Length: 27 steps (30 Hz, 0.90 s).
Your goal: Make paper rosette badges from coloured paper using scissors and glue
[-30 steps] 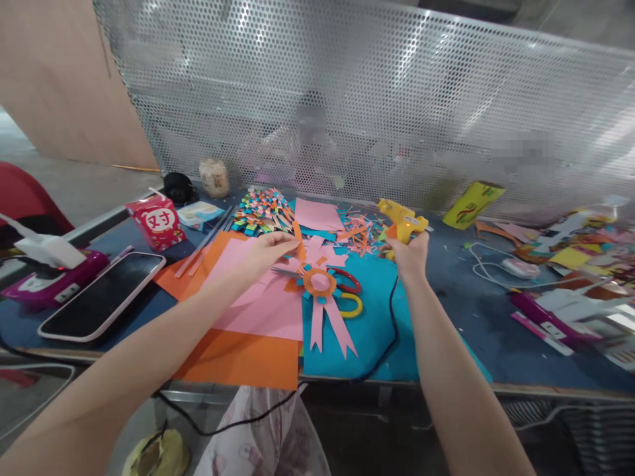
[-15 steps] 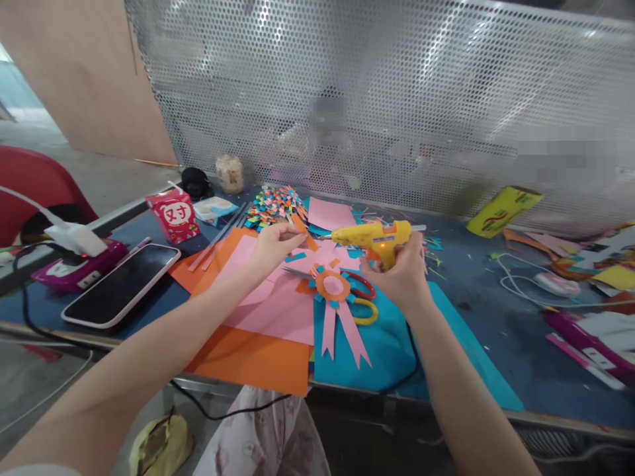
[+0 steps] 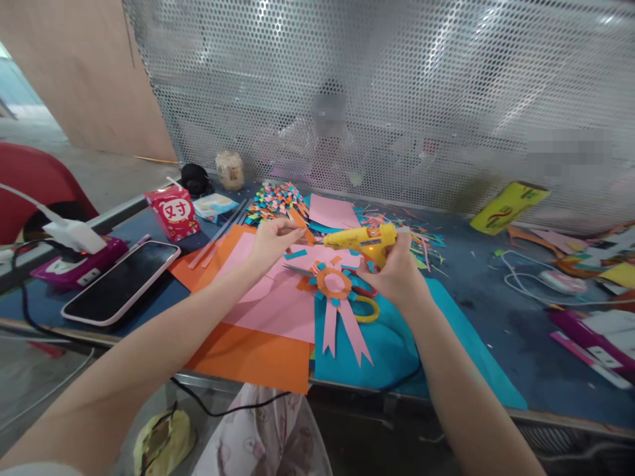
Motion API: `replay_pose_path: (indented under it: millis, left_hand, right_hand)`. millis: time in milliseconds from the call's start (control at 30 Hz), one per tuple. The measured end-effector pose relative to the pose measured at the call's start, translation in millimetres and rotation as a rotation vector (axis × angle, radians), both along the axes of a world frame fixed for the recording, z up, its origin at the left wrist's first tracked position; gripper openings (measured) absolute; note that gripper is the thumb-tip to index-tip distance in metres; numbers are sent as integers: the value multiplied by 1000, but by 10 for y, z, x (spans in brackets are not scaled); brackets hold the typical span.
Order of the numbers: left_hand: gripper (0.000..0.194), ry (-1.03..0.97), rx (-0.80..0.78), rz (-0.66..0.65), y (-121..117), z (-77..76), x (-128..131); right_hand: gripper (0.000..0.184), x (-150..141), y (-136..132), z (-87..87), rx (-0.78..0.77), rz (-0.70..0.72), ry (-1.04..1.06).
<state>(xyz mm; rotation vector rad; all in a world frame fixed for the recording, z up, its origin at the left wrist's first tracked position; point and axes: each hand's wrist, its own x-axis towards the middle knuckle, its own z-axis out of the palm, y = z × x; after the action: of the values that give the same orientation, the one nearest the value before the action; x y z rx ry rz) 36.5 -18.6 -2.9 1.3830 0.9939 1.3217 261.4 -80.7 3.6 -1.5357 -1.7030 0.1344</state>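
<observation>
My right hand grips a yellow glue gun, its nozzle pointing left toward my left hand. My left hand pinches an orange paper strip just ahead of the nozzle. Below them a paper rosette with an orange ring, blue tabs and pink ribbon tails lies on pink paper and blue paper. Scissors with red and yellow handles lie under the rosette.
A phone and a red carton lie at the left. Orange sheets reach the table's front edge. Woven coloured strips and paper scraps sit behind. A perforated metal screen backs the table. More clutter lies at the right.
My right hand lifted the glue gun from the table's back and swung it left and nearer, nozzle now by my left hand's strip. The view shifted slightly.
</observation>
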Motion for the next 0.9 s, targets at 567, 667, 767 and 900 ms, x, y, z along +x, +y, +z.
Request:
replay_pose_path:
  millis: [567, 667, 767, 900]
  left_hand:
    - [15, -16, -46, 0, -12, 32, -3]
    - [18, -11, -22, 13, 1, 15, -15]
    - [18, -2, -13, 11, 6, 7, -28]
    - [17, 12, -20, 17, -8, 25, -32]
  right_hand:
    - [46, 21, 24, -40, 62, 13, -80]
    - [45, 35, 25, -28, 62, -4, -74]
    - [42, 37, 27, -29, 80, 1, -91]
    - [42, 24, 26, -44, 86, 28, -114]
